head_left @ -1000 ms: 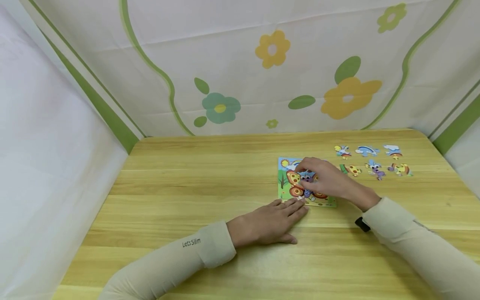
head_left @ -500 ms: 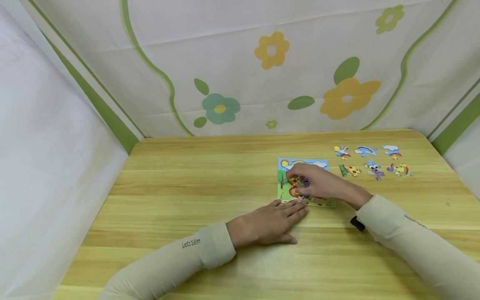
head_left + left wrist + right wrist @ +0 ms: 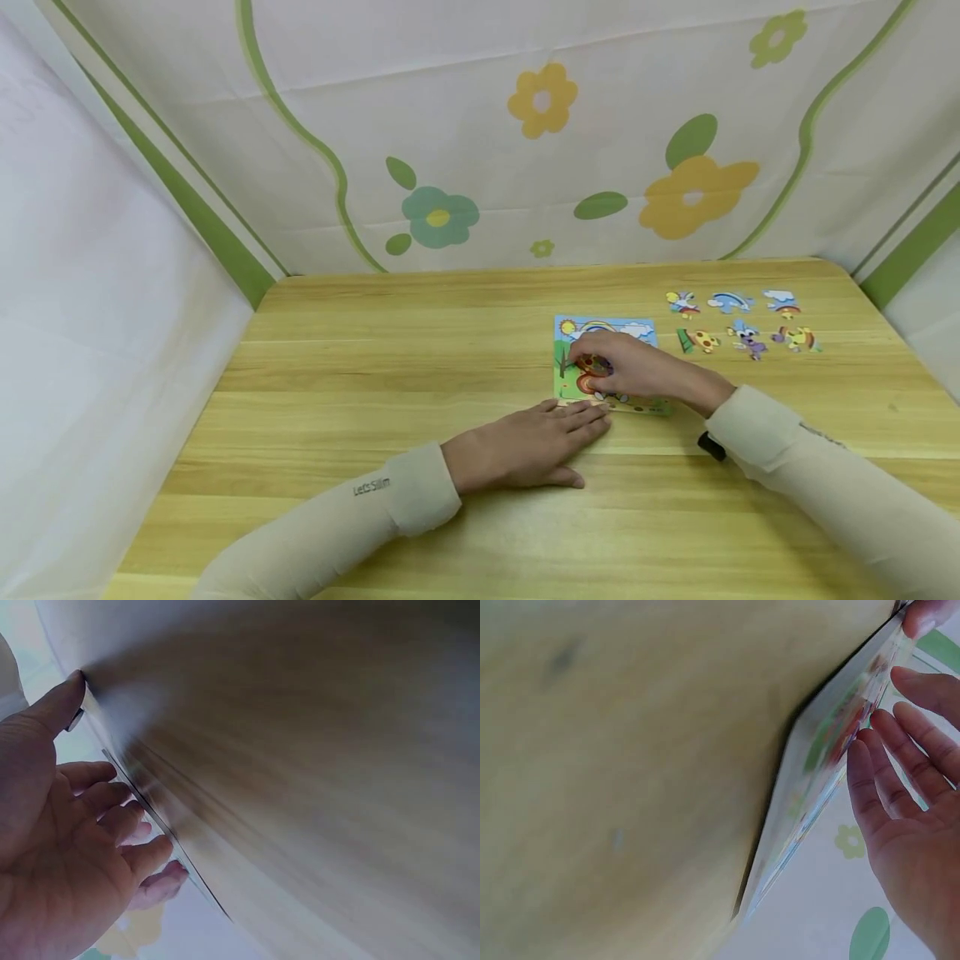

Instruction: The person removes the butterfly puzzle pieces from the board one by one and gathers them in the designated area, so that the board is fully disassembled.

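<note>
A picture puzzle board [image 3: 564,385] with a butterfly, a sun and a rainbow lies flat on the table. My left hand [image 3: 527,447] rests palm down with its fingertips on the board's near edge. Over the middle of the board is my right hand [image 3: 633,364], covering part of the butterfly. Its thumb and fingers stand apart. The right wrist view shows the right hand's fingertips [image 3: 859,746] touching the top of the board [image 3: 821,750], and no loose piece shows between them. In the left wrist view, the left hand [image 3: 82,847] lies along the board's edge.
Several loose puzzle pieces lie in two rows right of the board, among them a rainbow piece [image 3: 731,302], a cloud piece [image 3: 782,300] and a purple face piece [image 3: 746,337]. A flowered cloth [image 3: 465,100] hangs behind the wooden table [image 3: 390,358].
My right hand has slid a little left and down across the board, hiding the butterfly's face. My left hand stays at the near edge. The loose pieces lie as before.
</note>
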`<move>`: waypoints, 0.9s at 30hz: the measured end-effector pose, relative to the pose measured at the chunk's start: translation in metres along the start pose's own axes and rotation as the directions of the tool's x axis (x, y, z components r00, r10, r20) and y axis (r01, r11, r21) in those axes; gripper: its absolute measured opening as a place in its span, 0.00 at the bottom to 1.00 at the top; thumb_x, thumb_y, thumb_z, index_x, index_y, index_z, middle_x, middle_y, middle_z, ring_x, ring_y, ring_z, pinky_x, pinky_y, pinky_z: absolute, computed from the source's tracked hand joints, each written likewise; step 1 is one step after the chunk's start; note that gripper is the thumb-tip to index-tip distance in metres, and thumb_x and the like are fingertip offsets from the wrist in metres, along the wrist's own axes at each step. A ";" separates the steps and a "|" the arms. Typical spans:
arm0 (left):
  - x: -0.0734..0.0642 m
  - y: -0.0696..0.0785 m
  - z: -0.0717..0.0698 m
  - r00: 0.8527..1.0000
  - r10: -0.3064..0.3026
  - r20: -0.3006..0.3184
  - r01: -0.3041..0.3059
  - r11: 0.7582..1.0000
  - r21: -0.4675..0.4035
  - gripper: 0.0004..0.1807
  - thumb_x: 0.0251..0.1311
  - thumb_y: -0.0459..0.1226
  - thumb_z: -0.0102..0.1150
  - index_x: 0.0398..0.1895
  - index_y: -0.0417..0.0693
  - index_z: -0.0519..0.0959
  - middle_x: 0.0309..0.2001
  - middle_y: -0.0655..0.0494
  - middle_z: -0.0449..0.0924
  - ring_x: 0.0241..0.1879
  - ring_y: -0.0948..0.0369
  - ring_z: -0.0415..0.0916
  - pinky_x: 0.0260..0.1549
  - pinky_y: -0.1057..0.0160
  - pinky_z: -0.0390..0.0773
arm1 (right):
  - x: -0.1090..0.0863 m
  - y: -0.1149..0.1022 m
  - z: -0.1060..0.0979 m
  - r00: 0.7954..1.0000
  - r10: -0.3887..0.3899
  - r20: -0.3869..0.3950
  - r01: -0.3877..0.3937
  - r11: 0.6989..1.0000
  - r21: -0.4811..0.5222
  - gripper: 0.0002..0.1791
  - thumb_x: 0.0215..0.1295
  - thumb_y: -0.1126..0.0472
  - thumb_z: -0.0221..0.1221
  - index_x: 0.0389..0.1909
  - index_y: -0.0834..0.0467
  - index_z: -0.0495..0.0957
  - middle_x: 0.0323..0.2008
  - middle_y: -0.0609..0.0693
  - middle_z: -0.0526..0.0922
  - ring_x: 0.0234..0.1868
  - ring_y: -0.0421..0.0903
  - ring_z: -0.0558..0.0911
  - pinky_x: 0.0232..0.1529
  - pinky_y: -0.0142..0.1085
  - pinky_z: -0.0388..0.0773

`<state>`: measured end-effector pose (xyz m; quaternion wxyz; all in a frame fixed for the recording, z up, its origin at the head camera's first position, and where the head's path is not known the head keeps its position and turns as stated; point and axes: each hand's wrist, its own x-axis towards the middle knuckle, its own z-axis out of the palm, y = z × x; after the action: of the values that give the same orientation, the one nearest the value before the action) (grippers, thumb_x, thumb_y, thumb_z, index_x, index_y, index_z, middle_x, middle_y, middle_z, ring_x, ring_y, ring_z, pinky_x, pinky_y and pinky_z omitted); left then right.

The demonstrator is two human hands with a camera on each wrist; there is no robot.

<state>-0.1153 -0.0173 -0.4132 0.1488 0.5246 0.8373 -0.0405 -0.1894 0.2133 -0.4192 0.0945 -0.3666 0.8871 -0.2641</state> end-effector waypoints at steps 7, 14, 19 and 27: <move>-0.015 -0.009 0.005 1.000 -0.018 -0.005 0.018 1.000 -0.019 0.43 0.79 0.59 0.44 0.87 0.52 0.44 0.87 0.58 0.40 0.86 0.61 0.41 0.81 0.53 0.55 | 0.000 0.001 0.001 1.000 -0.002 0.004 0.002 1.000 -0.001 0.15 0.67 0.66 0.69 0.52 0.55 0.84 0.54 0.50 0.86 0.58 0.54 0.82 0.59 0.55 0.80; -0.034 -0.020 0.008 0.999 -0.035 -0.029 0.033 0.998 -0.054 0.43 0.80 0.59 0.44 0.87 0.51 0.46 0.87 0.58 0.41 0.85 0.60 0.43 0.82 0.52 0.53 | 0.001 0.004 0.001 1.000 -0.004 0.012 0.004 1.000 -0.009 0.14 0.68 0.65 0.69 0.53 0.53 0.84 0.55 0.49 0.86 0.58 0.54 0.82 0.59 0.56 0.79; -0.040 -0.023 0.010 0.999 -0.036 -0.037 0.033 0.996 -0.082 0.43 0.80 0.59 0.44 0.87 0.50 0.46 0.87 0.57 0.41 0.85 0.59 0.44 0.82 0.52 0.54 | 0.000 0.004 0.001 1.000 0.008 0.015 -0.008 1.000 -0.009 0.15 0.67 0.66 0.69 0.53 0.54 0.84 0.56 0.50 0.86 0.60 0.56 0.81 0.61 0.58 0.78; -0.039 -0.022 0.010 0.999 -0.042 -0.025 0.040 0.997 -0.067 0.43 0.79 0.59 0.45 0.87 0.50 0.47 0.87 0.57 0.41 0.85 0.60 0.44 0.82 0.53 0.55 | 0.002 0.003 0.003 1.000 0.002 0.013 -0.002 1.000 0.002 0.15 0.67 0.67 0.68 0.53 0.53 0.84 0.55 0.49 0.85 0.61 0.55 0.81 0.62 0.57 0.77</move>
<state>-0.1170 -0.0634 -0.4136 0.1542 0.5026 0.8506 -0.0088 -0.1914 0.2130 -0.4235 0.1010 -0.3671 0.8867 -0.2624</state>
